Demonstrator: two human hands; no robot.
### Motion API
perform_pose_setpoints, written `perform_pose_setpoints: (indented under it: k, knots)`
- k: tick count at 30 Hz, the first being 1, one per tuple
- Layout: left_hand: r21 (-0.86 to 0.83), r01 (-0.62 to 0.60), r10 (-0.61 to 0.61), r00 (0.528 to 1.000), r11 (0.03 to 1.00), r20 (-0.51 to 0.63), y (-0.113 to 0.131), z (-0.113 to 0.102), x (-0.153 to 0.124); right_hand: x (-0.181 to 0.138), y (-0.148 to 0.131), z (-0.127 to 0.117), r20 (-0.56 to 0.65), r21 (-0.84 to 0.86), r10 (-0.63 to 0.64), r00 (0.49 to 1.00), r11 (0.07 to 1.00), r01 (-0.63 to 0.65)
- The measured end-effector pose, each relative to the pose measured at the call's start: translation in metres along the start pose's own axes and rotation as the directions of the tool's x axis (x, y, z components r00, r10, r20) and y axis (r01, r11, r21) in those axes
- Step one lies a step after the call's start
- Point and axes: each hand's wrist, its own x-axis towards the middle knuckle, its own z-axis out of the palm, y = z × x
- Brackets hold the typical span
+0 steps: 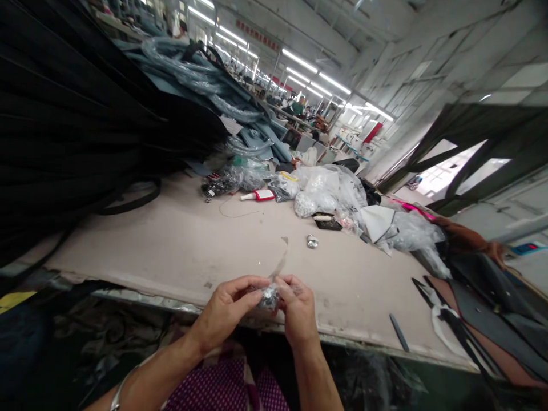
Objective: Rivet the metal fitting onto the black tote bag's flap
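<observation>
Close to the table's front edge, my left hand point(233, 305) and my right hand point(297, 305) meet around a small clear plastic bag point(269, 295). Something shiny and silvery shows inside it, too small to make out. Fingers of both hands are closed on the plastic. Beyond them, on the beige table top point(192, 240), lies a small shiny metal piece point(312, 242). Farther back rests a red and white glue bottle point(258, 196), lying on its side with its nozzle to the left.
Black material point(85, 114) hangs in a big pile at the left. Plastic bags point(329, 191) of small parts line the back. A dark pen-like tool point(399, 333) lies near the front right edge, beside scissors point(440, 308) and strips of leather point(492, 325).
</observation>
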Motion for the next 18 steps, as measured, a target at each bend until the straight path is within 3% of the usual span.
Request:
perform_pose_setpoints:
  k: [3, 8, 14, 18]
  knots:
    - [0.022, 0.031, -0.031, 1.0, 0.999, -0.003, 0.001, -0.001, -0.001, 0.001, -0.002, 0.0, 0.036, 0.018, 0.038, 0.999, 0.999, -0.039]
    - [0.069, 0.02, -0.012, 0.994, 0.997, -0.11, -0.008, 0.001, 0.004, 0.0, -0.007, -0.004, 0.101, 0.119, 0.099, 0.99, 0.987, -0.111]
    - [0.036, 0.022, -0.013, 0.97, 0.999, -0.244, -0.017, 0.007, 0.008, -0.005, -0.013, -0.005, 0.179, -0.079, 0.059, 0.982, 0.996, -0.045]
    - [0.021, 0.032, -0.027, 0.975, 0.999, -0.219, -0.017, 0.008, 0.011, -0.007, -0.012, -0.001, 0.172, -0.152, 0.0, 0.985, 0.988, 0.026]
